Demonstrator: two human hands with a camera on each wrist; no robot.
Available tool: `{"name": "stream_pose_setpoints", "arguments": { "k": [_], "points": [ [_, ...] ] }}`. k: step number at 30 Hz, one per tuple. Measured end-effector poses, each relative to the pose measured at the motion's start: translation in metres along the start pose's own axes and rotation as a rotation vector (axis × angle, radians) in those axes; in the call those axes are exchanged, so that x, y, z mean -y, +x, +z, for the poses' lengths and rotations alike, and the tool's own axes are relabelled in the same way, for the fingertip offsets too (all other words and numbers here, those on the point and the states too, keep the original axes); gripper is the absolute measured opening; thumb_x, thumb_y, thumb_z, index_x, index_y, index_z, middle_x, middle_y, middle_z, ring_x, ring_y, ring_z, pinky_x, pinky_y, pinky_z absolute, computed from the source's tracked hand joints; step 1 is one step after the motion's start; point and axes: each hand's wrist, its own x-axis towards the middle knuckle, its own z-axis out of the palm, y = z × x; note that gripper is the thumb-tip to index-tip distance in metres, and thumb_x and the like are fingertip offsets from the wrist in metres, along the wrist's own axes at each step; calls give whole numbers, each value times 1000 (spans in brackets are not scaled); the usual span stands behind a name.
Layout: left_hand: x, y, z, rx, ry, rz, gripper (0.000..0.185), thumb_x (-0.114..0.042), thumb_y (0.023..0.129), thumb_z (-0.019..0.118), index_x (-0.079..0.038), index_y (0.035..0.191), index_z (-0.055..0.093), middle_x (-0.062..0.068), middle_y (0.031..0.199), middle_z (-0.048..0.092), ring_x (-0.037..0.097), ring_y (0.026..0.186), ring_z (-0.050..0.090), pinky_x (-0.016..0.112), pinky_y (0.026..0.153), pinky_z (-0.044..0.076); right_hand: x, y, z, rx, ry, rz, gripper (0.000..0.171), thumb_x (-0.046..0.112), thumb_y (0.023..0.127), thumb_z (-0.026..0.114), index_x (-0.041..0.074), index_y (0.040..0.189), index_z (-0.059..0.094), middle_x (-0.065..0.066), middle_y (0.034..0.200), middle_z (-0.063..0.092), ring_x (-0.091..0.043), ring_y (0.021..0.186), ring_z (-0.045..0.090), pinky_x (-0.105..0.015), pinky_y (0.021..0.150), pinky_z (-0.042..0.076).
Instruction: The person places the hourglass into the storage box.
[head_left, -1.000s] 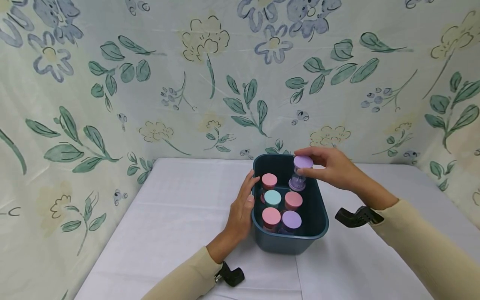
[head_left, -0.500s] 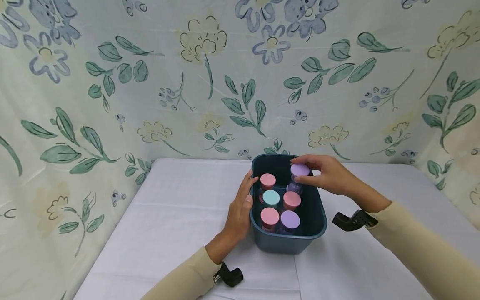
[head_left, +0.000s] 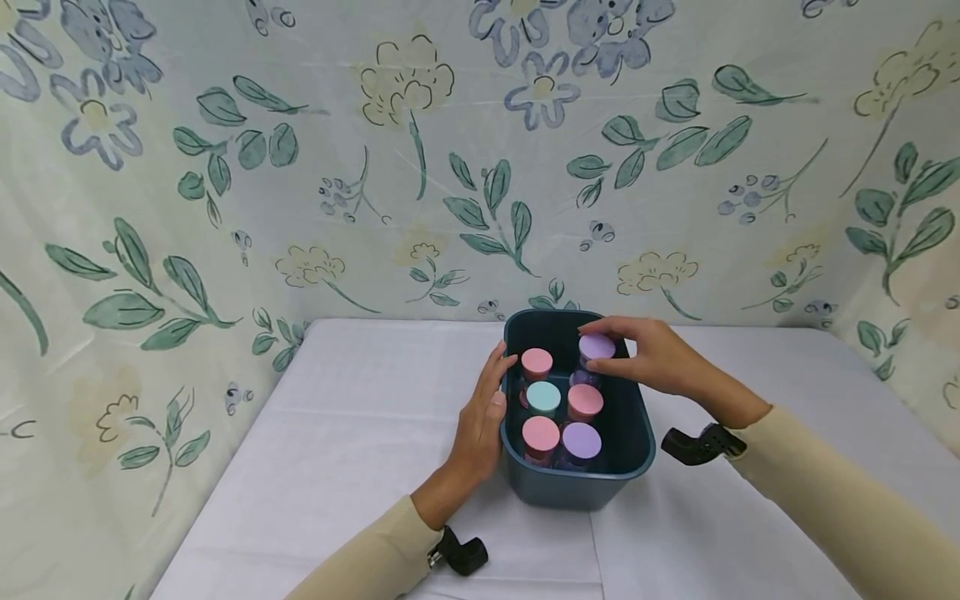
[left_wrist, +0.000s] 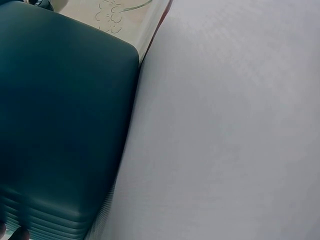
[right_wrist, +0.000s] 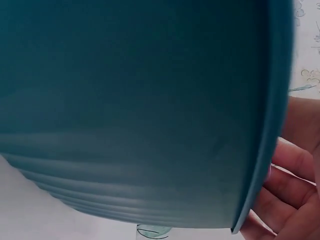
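A dark teal bin (head_left: pixel 630 433) stands on the white table. Several jars stand inside it, lids up: a pink one (head_left: pixel 536 363), a teal one (head_left: pixel 543 397), two more pink ones (head_left: pixel 585 402) (head_left: pixel 541 433) and a purple one (head_left: pixel 581 440). My right hand (head_left: pixel 613 347) reaches over the bin's far right rim and pinches the lid of another purple-lidded jar (head_left: pixel 596 346), which sits low in the far right corner. My left hand (head_left: pixel 486 402) lies with straight fingers against the bin's left wall (left_wrist: pixel 60 125). The right wrist view shows the bin's outer wall (right_wrist: pixel 135 100) and some fingers (right_wrist: pixel 295 167).
A white cloth (head_left: pixel 360 417) covers the table, also seen as the cloth (left_wrist: pixel 225 125) in the left wrist view. A floral curtain (head_left: pixel 420 167) closes off the back and the left side just behind the bin. Black wrist mounts (head_left: pixel 693 446) sit on both sleeves.
My right hand has lowered the purple-lidded jar from above the rim down into the bin's far right corner. My left hand has stayed against the bin's wall.
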Motion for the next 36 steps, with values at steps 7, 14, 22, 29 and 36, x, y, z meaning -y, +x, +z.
{"name": "stream_pose_setpoints", "arguments": {
  "k": [7,14,22,29,36],
  "points": [
    [0,0,0,3,-2,-2,53,-34,103,19,-12,150,31,5,160,19,21,145,21,51,112,26,-4,1,5,11,-8,3,48,28,83,76,9,125,63,-12,121,63,-26,104,58,-49,89,52],
    [0,0,0,5,-1,-5,53,-34,103,20,-10,149,31,5,160,19,21,146,20,52,112,26,-7,3,9,14,-32,3,47,24,83,76,8,125,63,-13,122,63,-27,103,59,-48,88,52],
    [1,0,0,10,-2,-6,53,-33,103,20,-12,150,30,4,160,18,21,146,20,52,112,26,-12,7,14,13,-45,0,48,24,82,77,7,125,63,-14,122,63,-27,100,60,-47,87,53],
    [-1,0,0,12,-9,-3,53,-33,103,20,-12,150,30,2,160,17,20,146,19,52,112,26,-16,8,16,3,-56,-11,47,22,82,77,8,124,63,-15,121,63,-27,100,60,-48,87,53],
    [-1,0,-1,15,0,-17,52,-29,102,22,-10,150,30,2,161,17,19,146,18,52,111,26,-14,12,17,33,-53,-25,46,19,81,78,5,123,64,-14,121,62,-28,102,59,-46,87,53]
  ]
}}
